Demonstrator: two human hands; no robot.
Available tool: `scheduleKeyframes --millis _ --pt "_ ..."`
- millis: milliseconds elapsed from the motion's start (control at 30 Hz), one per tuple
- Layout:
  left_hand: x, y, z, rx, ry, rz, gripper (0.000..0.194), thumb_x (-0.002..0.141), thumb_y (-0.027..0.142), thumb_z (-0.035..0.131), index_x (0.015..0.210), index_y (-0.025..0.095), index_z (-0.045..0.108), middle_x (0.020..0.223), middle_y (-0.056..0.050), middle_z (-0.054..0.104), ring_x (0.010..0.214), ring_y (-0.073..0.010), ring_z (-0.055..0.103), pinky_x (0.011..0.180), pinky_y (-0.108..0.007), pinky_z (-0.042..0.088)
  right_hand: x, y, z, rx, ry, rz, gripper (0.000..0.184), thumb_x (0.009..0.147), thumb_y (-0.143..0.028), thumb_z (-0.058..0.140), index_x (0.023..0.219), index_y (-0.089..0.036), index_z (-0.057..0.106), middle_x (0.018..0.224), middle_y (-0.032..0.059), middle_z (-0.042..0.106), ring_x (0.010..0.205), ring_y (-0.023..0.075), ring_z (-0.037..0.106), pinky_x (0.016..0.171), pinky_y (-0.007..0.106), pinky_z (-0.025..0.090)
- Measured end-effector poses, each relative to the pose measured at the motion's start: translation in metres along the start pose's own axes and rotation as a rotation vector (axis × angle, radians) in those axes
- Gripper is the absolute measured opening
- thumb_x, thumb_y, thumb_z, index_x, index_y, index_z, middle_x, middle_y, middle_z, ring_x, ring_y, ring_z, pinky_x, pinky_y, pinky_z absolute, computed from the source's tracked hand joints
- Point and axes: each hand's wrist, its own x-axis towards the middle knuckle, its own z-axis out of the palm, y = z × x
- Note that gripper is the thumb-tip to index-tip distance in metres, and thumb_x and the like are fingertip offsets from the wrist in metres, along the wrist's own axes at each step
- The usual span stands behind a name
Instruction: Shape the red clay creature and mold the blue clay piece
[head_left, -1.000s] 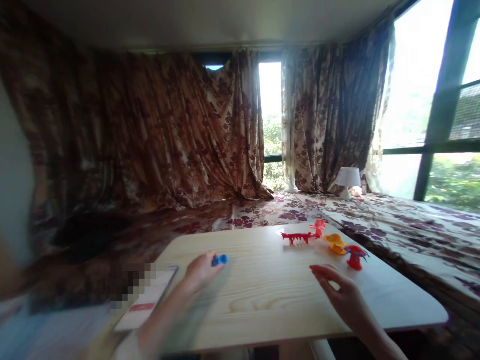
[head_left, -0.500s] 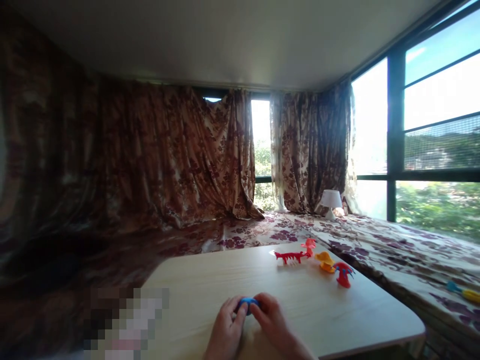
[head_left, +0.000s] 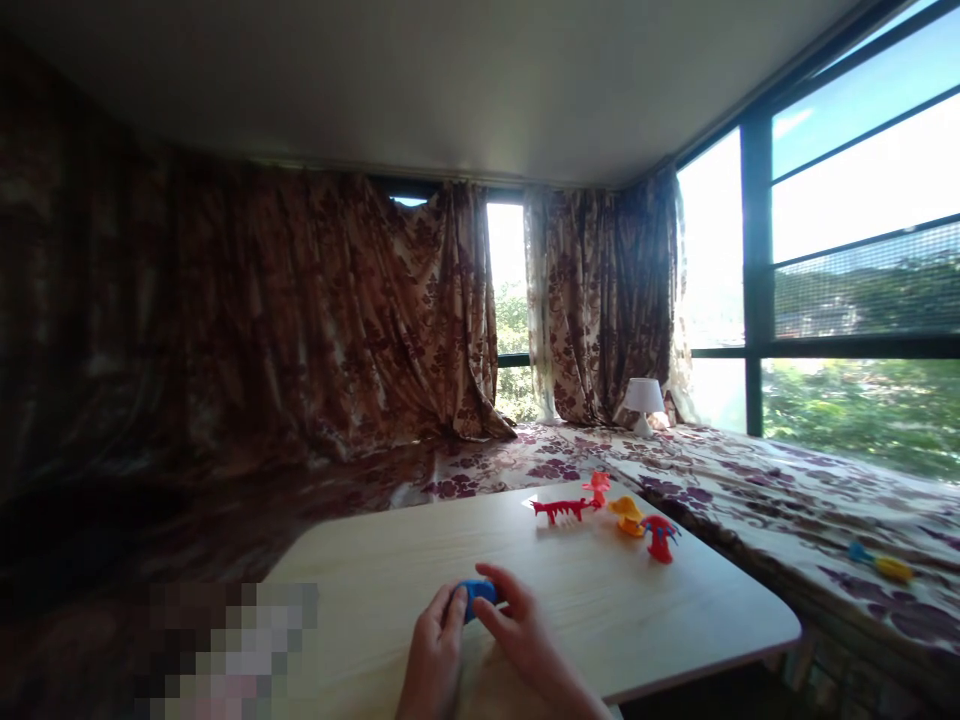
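Blue piece (head_left: 477,598) is held over the near part of the pale wood table (head_left: 375,580); whether the tabletop is touched cannot be told. Its left side is pinched by the left hand (head_left: 437,638), thumb and fingers closed in on it. At its right end, thumb and forefinger of the right hand (head_left: 517,622) are parted around it; whether it is gripped by them cannot be told. Exact shape partly hidden by fingers.

Four small items are grouped at the far right of the table, well apart from the hands: long red spiky figure (head_left: 561,512), pinkish-red figure (head_left: 597,487) just beside it, yellow piece (head_left: 625,516), red piece with blue prongs (head_left: 660,540). On the flower-patterned cloth (head_left: 697,495) beyond, a white lamp (head_left: 643,396) is seen upright, and a blue-and-yellow item (head_left: 889,567) is seen lying farther right. Lower left corner is pixelated.
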Motion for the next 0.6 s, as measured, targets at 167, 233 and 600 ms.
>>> scheduleKeyframes --millis 167,233,600 --pt "0.000 0.001 0.000 -0.036 0.036 0.001 0.042 0.072 0.053 0.058 0.089 0.016 0.068 0.097 -0.011 0.073 0.096 -0.0287 0.064 0.093 -0.038 0.047 -0.003 -0.008 0.000 0.027 -0.052 -0.017 0.035 0.074 -0.036 0.070 0.103 -0.016 0.070 0.100 0.0099 0.073 0.092 0.0262 0.066 0.082 0.034 0.051" --pt "0.001 0.001 0.001 -0.044 0.049 0.006 0.041 0.070 0.054 0.061 0.083 0.016 0.068 0.089 -0.010 0.074 0.089 -0.0286 0.066 0.085 -0.037 0.051 -0.005 -0.012 0.000 0.018 -0.056 -0.021 0.031 0.072 -0.030 0.071 0.099 -0.016 0.072 0.095 0.0088 0.074 0.090 0.0257 0.066 0.082 0.034 0.050" --pt "-0.002 0.003 0.010 -0.093 0.189 -0.008 0.037 0.058 0.054 0.070 0.066 0.018 0.067 0.067 -0.005 0.071 0.071 -0.0256 0.065 0.070 -0.033 0.052 -0.001 -0.008 0.003 0.099 0.032 0.043 0.023 0.070 -0.036 0.071 0.068 -0.013 0.068 0.058 0.0007 0.061 0.056 0.0139 0.053 0.055 0.024 0.042"
